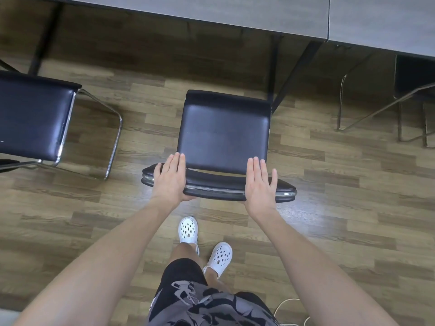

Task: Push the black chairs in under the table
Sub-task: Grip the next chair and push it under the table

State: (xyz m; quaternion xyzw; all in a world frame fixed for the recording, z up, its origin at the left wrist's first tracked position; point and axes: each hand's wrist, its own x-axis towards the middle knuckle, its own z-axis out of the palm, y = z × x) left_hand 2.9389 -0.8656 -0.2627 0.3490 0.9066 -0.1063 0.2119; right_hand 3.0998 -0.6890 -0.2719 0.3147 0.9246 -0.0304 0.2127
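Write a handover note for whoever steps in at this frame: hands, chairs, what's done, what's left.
Left hand and right hand: fingers straight, laid over the backrest of the middle chair.
Middle chair: whole seat in view, out on the floor, short of the table.
Left chair: also out, no hand on it.
Right chair: seems partly under the table already.
Left: push the middle chair in, then the left one.
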